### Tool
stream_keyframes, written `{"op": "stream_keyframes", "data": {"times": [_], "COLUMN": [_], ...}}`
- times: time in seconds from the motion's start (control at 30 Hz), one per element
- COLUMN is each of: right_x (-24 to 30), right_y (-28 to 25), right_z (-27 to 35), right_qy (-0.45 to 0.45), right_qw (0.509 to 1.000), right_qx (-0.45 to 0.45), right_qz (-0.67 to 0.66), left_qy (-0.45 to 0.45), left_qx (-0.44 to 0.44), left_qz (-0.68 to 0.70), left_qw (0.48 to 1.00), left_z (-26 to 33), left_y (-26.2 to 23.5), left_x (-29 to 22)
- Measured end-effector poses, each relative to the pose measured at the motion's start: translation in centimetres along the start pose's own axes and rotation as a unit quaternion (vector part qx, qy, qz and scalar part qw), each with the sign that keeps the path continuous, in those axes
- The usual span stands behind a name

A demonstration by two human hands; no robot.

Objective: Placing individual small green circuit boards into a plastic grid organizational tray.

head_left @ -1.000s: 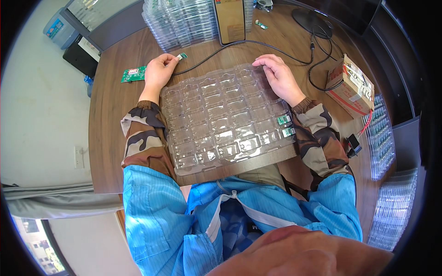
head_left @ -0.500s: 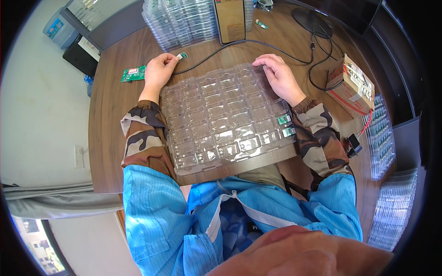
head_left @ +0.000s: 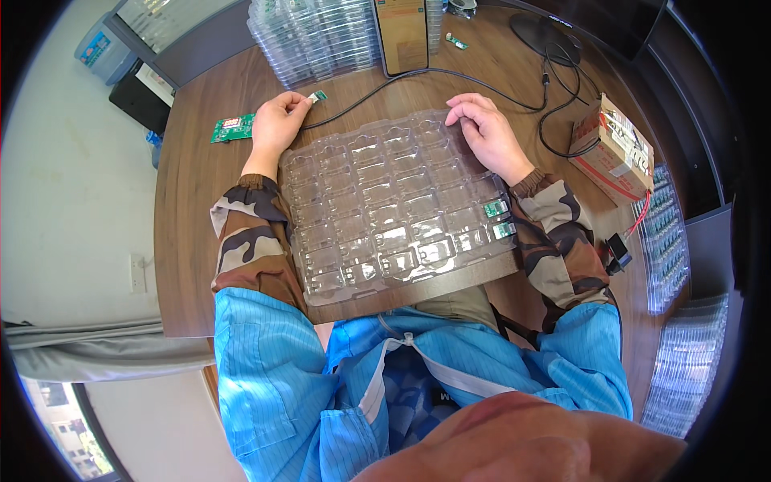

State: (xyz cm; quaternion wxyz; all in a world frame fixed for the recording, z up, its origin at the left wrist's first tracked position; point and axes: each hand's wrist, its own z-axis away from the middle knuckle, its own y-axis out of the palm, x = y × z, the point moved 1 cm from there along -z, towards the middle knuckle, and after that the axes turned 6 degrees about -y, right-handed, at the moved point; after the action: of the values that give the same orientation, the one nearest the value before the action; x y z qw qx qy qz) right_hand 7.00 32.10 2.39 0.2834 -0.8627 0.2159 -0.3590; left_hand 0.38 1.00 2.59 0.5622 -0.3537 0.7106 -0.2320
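Observation:
My left hand is closed, pinching a small green-and-white circuit board between thumb and fingertips. Just left of that hand lies a larger green circuit board with a lit red display; the hand partly covers its right end. In front of me is a clear plastic compartment tray. Two small circuit boards, one above the other, sit in pockets along its right side. My right hand is over the tray's far right corner, fingers loosely bent and apart, with nothing visible in them.
Stacked clear trays and a phone stand at the back. A black cable crosses behind the tray. To the right are a cardboard box, a filled tray and more stacked trays. A loose board lies farther back.
My right hand has shifted very slightly right, its fingers bending a little differently at the tray corner. The left hand keeps its pinch in the same place.

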Motion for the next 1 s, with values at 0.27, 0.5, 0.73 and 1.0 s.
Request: {"op": "stream_keyframes", "data": {"times": [0.27, 0.5, 0.73, 1.0], "right_x": [0.3, 0.2, 0.0, 2.0], "right_y": [-0.1, -0.3, -0.1, -3.2], "right_z": [0.2, 0.1, 0.0, 0.5], "right_qy": [0.003, 0.002, 0.006, -0.058], "right_qw": [1.0, 1.0, 1.0, 0.981], "right_qx": [0.013, 0.019, 0.012, -0.183], "right_qz": [0.007, 0.013, 0.003, 0.026], "left_qy": [0.004, 0.0, -0.008, 0.008], "left_qx": [0.002, 0.005, 0.004, -0.007], "left_qz": [0.001, -0.002, -0.008, 0.032], "left_qw": [1.0, 1.0, 1.0, 0.999], "left_z": [0.1, -0.1, -0.2, 0.0], "left_y": [0.1, 0.1, 0.2, 0.2], "left_x": [0.2, 0.0, 0.3, 0.3]}}
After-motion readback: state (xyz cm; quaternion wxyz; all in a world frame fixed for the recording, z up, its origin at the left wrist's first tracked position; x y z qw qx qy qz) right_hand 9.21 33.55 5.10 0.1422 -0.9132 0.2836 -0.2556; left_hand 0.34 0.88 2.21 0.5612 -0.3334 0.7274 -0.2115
